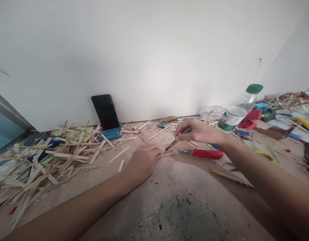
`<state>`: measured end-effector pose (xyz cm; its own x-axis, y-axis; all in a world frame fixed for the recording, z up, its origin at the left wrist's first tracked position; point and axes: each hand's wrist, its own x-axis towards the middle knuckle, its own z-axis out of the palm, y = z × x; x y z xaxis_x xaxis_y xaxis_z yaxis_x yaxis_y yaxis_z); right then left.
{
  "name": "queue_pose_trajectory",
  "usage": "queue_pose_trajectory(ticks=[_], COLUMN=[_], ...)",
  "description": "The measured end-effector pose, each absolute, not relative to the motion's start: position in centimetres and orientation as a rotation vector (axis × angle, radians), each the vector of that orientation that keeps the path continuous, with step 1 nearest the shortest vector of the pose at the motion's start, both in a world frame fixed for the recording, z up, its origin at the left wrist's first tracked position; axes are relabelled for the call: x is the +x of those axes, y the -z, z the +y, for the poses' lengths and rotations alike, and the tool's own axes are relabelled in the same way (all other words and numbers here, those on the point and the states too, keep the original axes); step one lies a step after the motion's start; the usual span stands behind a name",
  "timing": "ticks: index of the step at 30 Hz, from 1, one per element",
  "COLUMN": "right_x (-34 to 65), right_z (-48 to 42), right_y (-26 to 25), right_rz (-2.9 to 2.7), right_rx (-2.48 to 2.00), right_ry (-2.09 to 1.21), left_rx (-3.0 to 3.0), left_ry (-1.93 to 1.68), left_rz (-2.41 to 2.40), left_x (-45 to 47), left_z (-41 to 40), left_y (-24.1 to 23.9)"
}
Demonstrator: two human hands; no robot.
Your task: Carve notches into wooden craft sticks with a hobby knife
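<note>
Wooden sliver [167, 154] meets the left hand [144, 156], grip unclear, toward the table's [157, 189] far edge. The right hand [191, 132] pinches a slim tool [172, 143]; fine tip work seems in hand, calling for steadiness.

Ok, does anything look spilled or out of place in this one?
Mostly untidiness: wooden sticks lie in a jumbled heap at left, dark flecks litter the near tabletop, and a red-handled knife lies near the right hand, its blade exposed.

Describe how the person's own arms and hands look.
The bare left hand and bare right hand wear no gloves and no visible rings. Both slim forearms, tapering toward the wrists, show no sleeve, watch or bracelet.
</note>
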<state>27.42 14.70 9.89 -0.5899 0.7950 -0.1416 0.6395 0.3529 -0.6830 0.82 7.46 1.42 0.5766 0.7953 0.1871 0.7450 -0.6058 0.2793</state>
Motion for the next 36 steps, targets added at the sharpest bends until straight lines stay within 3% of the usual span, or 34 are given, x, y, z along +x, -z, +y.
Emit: queue_pose_trajectory(ticks=[9, 24, 36], right_x=[26.3, 23.3, 24.0], right_z=[14.3, 11.0, 11.2], right_y=[-9.7, -1.1, 0.4], right_rz=[-2.302, -1.949, -2.001], right_rx=[-1.333, -1.153, -0.959], right_ry=[-0.999, -0.676, -0.567], left_rx=[2.647, 2.661, 2.669], left_ry=[-0.411, -0.425, -0.327], left_rz=[1.39, 1.425, 1.447], left_x=[0.9, 0.7, 0.9], left_z=[7.1, 7.0, 7.0], left_y=[-1.4, -1.8, -2.2])
